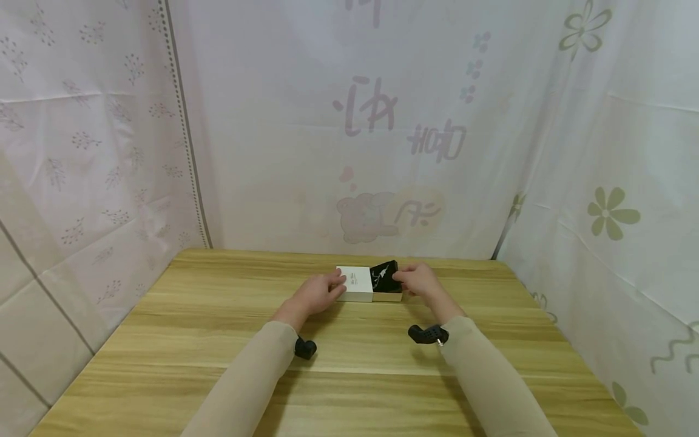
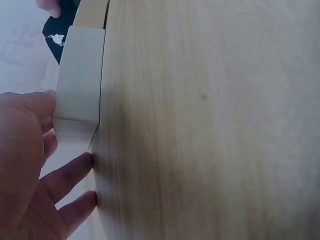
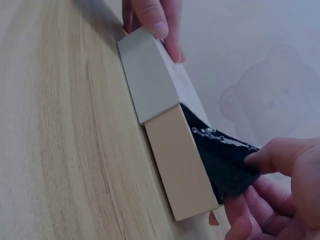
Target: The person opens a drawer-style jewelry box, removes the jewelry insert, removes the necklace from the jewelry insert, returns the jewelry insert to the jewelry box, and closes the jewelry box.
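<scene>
A white slide-out jewelry box (image 1: 354, 280) lies near the table's far edge, its tan inner drawer (image 3: 180, 167) pulled partway out on the right. My left hand (image 1: 321, 291) holds the left end of the white sleeve (image 2: 80, 75), with a digit over its top edge. At the drawer, my right hand (image 1: 419, 280) pinches a black insert pad (image 3: 225, 167) between thumb and fingers. The pad's right side is tilted up out of the drawer. A silver chain with a pendant (image 1: 380, 276) lies across the pad. Part of the drawer's inside is hidden beneath it.
The box stands on a wood-grain table (image 1: 229, 340). Behind it hangs a pale printed curtain (image 1: 273, 152), with more patterned cloth on both sides. A small tan ribbon tab (image 3: 213, 218) sticks out at the drawer's end. Black wrist devices (image 1: 428, 334) sit at both cuffs.
</scene>
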Motion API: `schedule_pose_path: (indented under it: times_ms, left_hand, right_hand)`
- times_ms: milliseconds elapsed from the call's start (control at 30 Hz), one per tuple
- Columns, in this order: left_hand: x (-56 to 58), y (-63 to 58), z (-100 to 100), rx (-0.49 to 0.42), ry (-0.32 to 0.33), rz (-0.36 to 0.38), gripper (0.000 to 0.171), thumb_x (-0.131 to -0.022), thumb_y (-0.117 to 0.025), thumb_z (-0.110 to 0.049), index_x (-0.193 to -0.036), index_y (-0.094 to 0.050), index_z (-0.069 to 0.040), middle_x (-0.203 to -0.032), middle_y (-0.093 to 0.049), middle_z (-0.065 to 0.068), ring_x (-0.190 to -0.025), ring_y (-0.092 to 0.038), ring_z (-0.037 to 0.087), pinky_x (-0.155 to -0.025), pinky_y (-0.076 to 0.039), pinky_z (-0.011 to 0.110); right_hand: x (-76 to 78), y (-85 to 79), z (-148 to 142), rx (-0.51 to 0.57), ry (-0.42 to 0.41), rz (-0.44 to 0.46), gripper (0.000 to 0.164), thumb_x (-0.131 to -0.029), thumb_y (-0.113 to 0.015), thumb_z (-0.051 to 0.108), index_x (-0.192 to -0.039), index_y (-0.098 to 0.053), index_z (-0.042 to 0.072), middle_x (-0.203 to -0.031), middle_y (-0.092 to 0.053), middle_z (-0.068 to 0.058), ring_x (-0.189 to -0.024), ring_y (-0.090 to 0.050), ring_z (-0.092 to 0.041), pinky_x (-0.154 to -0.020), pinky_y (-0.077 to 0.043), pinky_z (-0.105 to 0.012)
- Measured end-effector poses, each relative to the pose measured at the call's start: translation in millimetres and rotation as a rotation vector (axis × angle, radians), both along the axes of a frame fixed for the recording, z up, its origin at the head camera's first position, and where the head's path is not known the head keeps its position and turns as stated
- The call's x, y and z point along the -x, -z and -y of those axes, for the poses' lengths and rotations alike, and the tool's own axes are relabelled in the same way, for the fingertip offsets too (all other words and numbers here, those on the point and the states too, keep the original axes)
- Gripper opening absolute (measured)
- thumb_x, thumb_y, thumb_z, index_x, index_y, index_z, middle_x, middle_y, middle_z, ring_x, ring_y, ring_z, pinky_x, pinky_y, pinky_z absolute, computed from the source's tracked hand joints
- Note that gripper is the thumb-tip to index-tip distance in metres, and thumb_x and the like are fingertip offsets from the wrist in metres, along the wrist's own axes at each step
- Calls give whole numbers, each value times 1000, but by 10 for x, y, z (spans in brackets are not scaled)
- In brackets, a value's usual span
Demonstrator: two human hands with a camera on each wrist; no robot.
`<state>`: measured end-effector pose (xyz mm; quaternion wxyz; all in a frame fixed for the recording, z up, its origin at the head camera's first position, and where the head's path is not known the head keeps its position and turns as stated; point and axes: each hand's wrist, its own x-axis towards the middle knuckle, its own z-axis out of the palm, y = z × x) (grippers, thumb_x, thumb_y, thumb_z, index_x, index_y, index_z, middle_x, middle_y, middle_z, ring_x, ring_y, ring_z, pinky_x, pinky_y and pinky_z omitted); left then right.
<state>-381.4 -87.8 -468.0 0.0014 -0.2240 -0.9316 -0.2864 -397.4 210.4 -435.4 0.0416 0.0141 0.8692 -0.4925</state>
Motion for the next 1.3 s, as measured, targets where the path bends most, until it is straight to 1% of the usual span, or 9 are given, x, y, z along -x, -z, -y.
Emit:
schedule_pose_path:
  times_ms: [100,200,333,433,667,800,1033,1167,1300]
  left_hand:
    - [4,0,0,-7,1,3,47,-117,-55,-31,-159,-59,-11,-175,-44,11,-160,-45,35,-132,-39,51]
    - [13,10,3,5,0,11,48,-117,-54,-33,-160,-58,-12,-176,-42,9,-161,-44,34,-132,-38,50]
    - [22,12,9,9,1,11,48,-117,-55,-33,-160,-58,-11,-176,-42,10,-161,-44,35,-132,-38,50]
    - [22,4,11,7,4,2,48,-117,-55,-31,-159,-59,-10,-175,-44,11,-160,-45,35,-132,-39,51]
    - [-12,-8,1,-9,6,3,46,-117,-56,-30,-158,-60,-9,-173,-46,12,-159,-47,35,-131,-40,51]
    - [-24,-18,-5,-19,-2,11,46,-117,-56,-30,-158,-60,-9,-174,-45,11,-160,-46,35,-132,-39,51]
    - [-21,-16,-8,-28,-3,24,47,-117,-56,-31,-159,-59,-10,-175,-44,10,-161,-44,34,-133,-38,50]
    - [-21,-7,-10,-26,-3,20,47,-117,-56,-30,-158,-60,-9,-174,-44,11,-161,-44,35,-132,-38,51]
    - [-34,-17,-8,-28,-2,12,46,-116,-56,-30,-158,-61,-10,-173,-45,12,-160,-46,36,-132,-39,51]
  right_hand:
    - [-3,12,-14,29,20,-13,43,-105,-70,21,-137,-68,-7,-117,-72,-14,-93,-67,-20,-82,-61,-38]
    - [-7,12,-44,48,39,-34,42,-105,-69,21,-138,-68,-6,-116,-72,-14,-93,-67,-20,-83,-60,-39]
    - [-26,0,-88,80,46,-60,44,-107,-67,24,-141,-67,-4,-119,-72,-13,-102,-65,-25,-86,-60,-41]
    - [-29,-10,-114,129,45,-73,45,-108,-67,26,-144,-66,-1,-123,-71,-11,-107,-63,-25,-86,-58,-38]
    - [-40,-35,-118,185,58,-122,45,-109,-67,27,-145,-66,0,-127,-70,-9,-100,-60,-16,-77,-54,-26]
    - [-42,-67,-103,249,72,-139,45,-109,-68,27,-144,-66,-1,-126,-69,-7,-101,-59,-14,-79,-55,-24]
    - [-78,-158,-78,352,87,-189,45,-108,-70,29,-141,-66,-1,-117,-67,5,-101,-58,-13,-80,-56,-22]
    - [-110,-215,-51,387,90,-200,46,-109,-70,29,-144,-65,0,-119,-66,6,-99,-58,-10,-80,-57,-21]
    - [-141,-276,-26,435,118,-201,44,-108,-71,26,-143,-66,1,-120,-65,5,-93,-59,-9,-78,-57,-21]
